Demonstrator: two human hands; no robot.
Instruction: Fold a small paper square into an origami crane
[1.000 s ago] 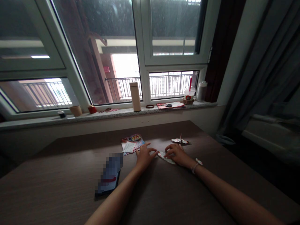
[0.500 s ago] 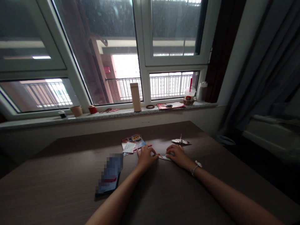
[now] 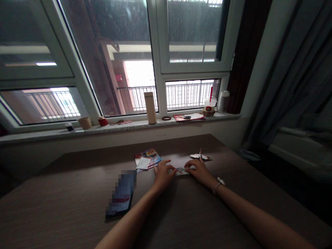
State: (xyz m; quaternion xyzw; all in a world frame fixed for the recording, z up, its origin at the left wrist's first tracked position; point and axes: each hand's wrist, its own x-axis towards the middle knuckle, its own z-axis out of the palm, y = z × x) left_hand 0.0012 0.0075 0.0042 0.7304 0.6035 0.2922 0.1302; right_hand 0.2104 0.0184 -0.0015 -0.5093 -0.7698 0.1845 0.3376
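Note:
A small folded piece of paper, pale with a reddish strip, lies on the table between my two hands. My left hand pinches its left end with thumb and forefinger, the other fingers raised. On the right end, the thumb and fingertips of my right hand close over the paper; a pale bracelet circles that wrist. Just beyond my right hand sits a folded paper crane with spread wings. Colourful printed packaging with a white slip on it lies beyond my left hand.
A phone with a blurred screen lies left of my left forearm on the brown table. Along the windowsill stand a beige flask, a drink cup with a red straw, a paper cup, and papers with scissors.
The paper between my hands now shows a flatter, wider face. My right hand has shifted slightly right, and the left fingers have moved a little.

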